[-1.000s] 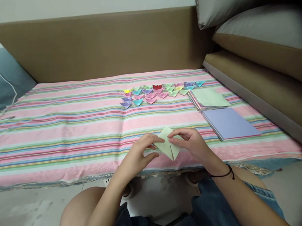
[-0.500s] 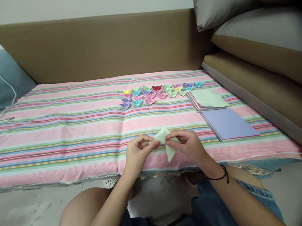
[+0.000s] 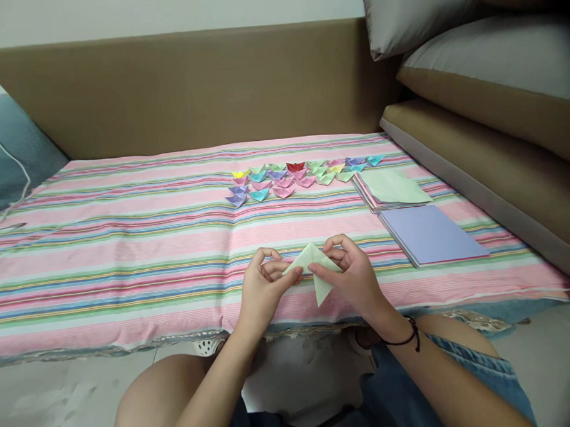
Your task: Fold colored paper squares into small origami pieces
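A pale green sheet of folded paper (image 3: 310,255) is held between my two hands above the front part of the striped cloth. It has a peak at the top and one pointed flap hanging down. My left hand (image 3: 264,287) pinches its left corner, thumb on the near face. On the other side my right hand (image 3: 354,273) grips it, the thumb pressed flat near the middle and the fingers curled behind the right corner. Those fingertips are partly hidden by the paper.
Several small folded paper boats (image 3: 283,182) in many colours stand in rows on the striped cloth (image 3: 126,245). To the right lie a stack of green-topped paper (image 3: 397,186) and a stack of purple-topped paper (image 3: 434,232). Cushions (image 3: 490,160) are piled along the right side.
My right hand's fingers have moved from the front of the paper to behind it, leaving the thumb in front. The paper's right side now shows more. My left hand keeps its pinch.
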The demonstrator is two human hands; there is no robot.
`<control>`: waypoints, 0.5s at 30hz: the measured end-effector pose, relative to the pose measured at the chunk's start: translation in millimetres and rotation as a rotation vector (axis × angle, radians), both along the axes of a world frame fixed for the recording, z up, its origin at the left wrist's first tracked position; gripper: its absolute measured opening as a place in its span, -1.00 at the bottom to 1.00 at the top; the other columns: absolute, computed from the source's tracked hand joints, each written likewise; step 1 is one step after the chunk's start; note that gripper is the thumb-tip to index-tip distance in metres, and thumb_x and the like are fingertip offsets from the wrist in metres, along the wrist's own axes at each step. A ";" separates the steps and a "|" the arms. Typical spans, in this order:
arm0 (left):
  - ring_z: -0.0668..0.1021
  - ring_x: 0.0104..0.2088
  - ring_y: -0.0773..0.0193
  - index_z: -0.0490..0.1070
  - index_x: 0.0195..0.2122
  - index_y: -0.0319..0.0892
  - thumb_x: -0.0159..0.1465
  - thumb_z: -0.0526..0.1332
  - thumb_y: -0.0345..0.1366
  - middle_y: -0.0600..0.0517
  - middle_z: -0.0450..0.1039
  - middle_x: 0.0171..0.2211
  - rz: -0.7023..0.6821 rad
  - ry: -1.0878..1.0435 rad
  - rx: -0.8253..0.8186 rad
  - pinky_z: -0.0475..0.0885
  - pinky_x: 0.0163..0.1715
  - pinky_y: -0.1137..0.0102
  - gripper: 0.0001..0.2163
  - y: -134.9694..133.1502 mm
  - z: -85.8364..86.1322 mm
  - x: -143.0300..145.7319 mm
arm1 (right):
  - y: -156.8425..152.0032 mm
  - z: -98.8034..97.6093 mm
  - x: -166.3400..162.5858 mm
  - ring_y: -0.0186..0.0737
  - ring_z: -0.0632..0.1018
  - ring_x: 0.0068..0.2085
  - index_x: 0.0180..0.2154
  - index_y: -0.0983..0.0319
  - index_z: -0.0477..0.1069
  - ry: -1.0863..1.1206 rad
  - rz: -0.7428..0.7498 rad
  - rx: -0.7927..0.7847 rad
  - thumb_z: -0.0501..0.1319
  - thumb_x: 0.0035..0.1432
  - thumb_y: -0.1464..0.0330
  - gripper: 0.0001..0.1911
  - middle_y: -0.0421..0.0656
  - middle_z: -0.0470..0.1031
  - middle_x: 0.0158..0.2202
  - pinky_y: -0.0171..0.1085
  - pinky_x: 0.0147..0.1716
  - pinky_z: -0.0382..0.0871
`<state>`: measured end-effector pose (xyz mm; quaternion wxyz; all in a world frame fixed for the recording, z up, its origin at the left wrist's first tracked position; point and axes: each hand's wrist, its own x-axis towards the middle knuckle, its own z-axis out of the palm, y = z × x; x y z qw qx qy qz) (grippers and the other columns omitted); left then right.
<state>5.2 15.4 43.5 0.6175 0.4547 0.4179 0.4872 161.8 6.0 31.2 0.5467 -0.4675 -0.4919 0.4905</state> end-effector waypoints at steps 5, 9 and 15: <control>0.55 -0.53 0.33 0.14 -0.30 -0.13 0.00 0.37 -0.35 0.12 0.51 -0.59 -0.034 -0.001 -0.027 0.45 -0.43 0.45 -0.62 0.5 0.9 -0.4 | 0.2 1.8 0.0 -0.30 0.46 -0.53 -0.28 0.13 0.12 0.028 -0.005 -0.038 0.33 -0.10 0.28 -0.58 -0.26 0.50 -0.47 -0.38 -0.60 0.30; 0.57 -0.51 0.28 0.17 -0.24 -0.15 -0.03 0.38 -0.31 0.09 0.52 -0.57 -0.042 0.045 -0.084 0.49 -0.41 0.39 -0.59 4.2 3.1 -6.7 | 2.3 2.1 2.9 -0.27 0.48 -0.49 -0.27 0.13 0.10 0.024 -0.034 -0.042 0.34 -0.12 0.28 -0.55 -0.23 0.53 -0.43 -0.38 -0.58 0.30; 0.54 -0.49 0.32 0.23 -0.19 -0.17 -0.01 0.36 -0.28 0.12 0.48 -0.58 -0.087 0.124 -0.058 0.45 -0.37 0.43 -0.59 7.0 2.7 -11.3 | 3.2 -0.4 4.1 -0.28 0.48 -0.51 -0.26 0.12 0.08 0.029 0.001 -0.058 0.34 -0.11 0.28 -0.54 -0.22 0.54 -0.41 -0.39 -0.61 0.27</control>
